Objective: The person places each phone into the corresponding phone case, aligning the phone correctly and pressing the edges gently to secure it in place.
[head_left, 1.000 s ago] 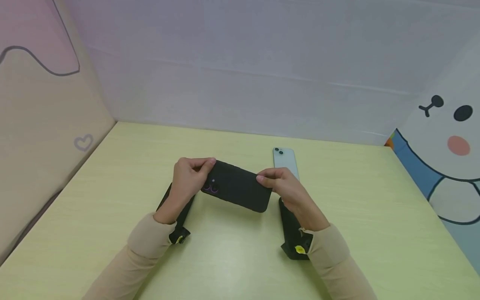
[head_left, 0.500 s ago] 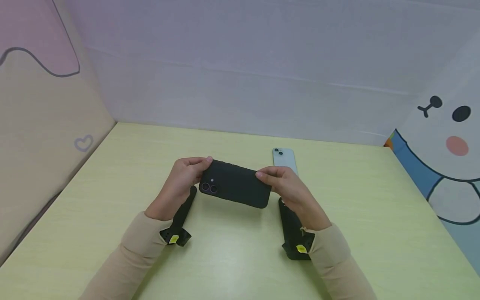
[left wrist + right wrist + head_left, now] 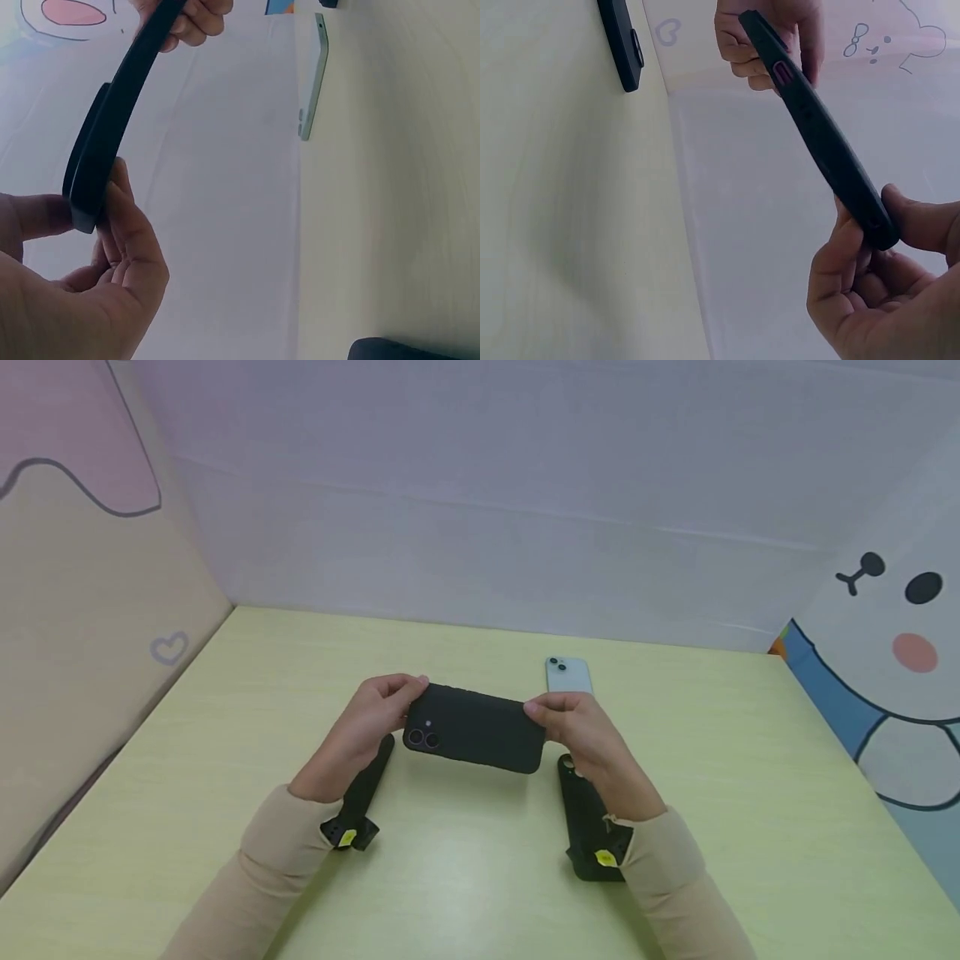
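A phone in a black case (image 3: 472, 731) is held sideways above the table, its back with two lenses turned towards the head camera. My left hand (image 3: 363, 727) pinches the lens end between thumb and fingers. At the opposite end my right hand (image 3: 581, 727) grips the corner, thumb on the back and fingers behind. From the right wrist, the case (image 3: 821, 139) is seen edge-on, with a purplish strip in a side cutout. The left wrist view also shows its edge (image 3: 124, 112) between both hands.
A pale phone (image 3: 568, 675) lies behind my right hand on the light wooden table (image 3: 465, 877). A black phone case (image 3: 581, 814) lies below my right wrist, and a slim black object (image 3: 369, 789) below my left. Printed cloth walls (image 3: 487, 527) enclose the table.
The phone has tilted to a more level position and shifted slightly right. My left wrist has turned and moved a little left, while my right thumb sits slightly further right.
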{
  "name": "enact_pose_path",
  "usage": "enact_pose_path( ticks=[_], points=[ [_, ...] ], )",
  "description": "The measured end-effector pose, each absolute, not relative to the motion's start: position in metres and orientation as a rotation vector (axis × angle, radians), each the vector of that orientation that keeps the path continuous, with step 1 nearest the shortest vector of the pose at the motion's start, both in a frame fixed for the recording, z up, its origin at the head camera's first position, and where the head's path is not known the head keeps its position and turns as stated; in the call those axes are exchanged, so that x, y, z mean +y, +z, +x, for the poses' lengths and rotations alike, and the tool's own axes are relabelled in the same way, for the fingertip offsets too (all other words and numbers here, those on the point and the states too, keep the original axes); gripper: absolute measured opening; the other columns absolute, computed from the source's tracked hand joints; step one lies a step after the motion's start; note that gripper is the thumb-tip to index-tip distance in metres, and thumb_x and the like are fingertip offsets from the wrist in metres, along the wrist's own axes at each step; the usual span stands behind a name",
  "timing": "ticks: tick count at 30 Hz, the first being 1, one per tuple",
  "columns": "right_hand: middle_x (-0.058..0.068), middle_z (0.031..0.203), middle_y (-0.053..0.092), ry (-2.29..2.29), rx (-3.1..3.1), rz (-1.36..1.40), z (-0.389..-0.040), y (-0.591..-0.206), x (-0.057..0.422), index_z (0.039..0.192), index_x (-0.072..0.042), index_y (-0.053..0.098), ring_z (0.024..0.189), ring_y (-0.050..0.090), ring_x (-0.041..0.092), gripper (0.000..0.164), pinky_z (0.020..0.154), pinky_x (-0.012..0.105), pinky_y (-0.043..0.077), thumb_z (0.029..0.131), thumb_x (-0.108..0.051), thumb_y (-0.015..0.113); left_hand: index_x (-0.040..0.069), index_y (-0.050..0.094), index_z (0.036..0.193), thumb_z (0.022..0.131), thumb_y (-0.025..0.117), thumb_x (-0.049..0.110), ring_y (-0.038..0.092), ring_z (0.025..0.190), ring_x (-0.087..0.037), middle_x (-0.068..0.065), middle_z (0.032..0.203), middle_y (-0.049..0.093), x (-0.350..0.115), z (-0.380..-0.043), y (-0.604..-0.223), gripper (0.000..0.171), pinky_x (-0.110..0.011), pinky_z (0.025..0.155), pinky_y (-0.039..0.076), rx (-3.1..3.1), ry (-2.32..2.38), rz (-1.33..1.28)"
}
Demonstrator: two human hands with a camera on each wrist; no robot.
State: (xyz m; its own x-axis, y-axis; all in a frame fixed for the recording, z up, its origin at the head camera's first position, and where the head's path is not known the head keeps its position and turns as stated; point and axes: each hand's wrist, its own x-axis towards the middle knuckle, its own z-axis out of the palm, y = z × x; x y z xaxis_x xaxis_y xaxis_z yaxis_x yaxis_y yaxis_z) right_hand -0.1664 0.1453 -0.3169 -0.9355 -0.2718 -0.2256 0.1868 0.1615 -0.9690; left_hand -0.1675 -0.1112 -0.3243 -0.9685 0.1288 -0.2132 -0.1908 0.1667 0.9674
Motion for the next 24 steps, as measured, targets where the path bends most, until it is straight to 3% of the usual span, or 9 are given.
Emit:
enact_pose_path(
  ticks=[8,14,24],
  points=[
    [-0.008,0.075,0.056,-1.835,2.106,-0.079,-0.1673,-0.3175,0.1465,0.092,0.003,0.064,0.080,0.053,0.010,0.017,0.077,0.028,0.043,0.090,-0.010,0.055,0.002,0.057,0.117,0.092,0.050,0.037,0.066,0.084,-0.017,-0.013,0.107,0.062,-0.1117,-0.1681,-0.3286,0.043,-0.043,0.097,0.042,2.291,1.610,0.076],
    [-0.008,0.079,0.061,-1.877,2.020,-0.105,-0.1676,-0.3180,0.1447,0.096,0.002,0.064,0.088,0.054,0.010,0.019,0.086,0.033,0.043,0.091,-0.013,0.055,-0.005,0.059,0.110,0.094,0.050,0.030,0.063,0.076,-0.011,0.002,0.081,0.065,-0.1129,-0.1677,-0.3260,0.040,-0.041,0.098,0.041,2.225,1.773,0.038],
    [-0.007,0.079,0.063,-1.817,1.969,-0.233,-0.1682,-0.3177,0.1461,0.103,0.004,0.058,0.076,0.058,0.008,0.027,0.070,0.027,0.049,0.092,-0.019,0.053,-0.008,0.053,0.115,0.093,0.049,0.033,0.061,0.072,-0.005,0.010,0.074,0.061,-0.1149,-0.1685,-0.3231,0.046,-0.040,0.106,0.031,2.065,2.039,-0.152]
  ],
)
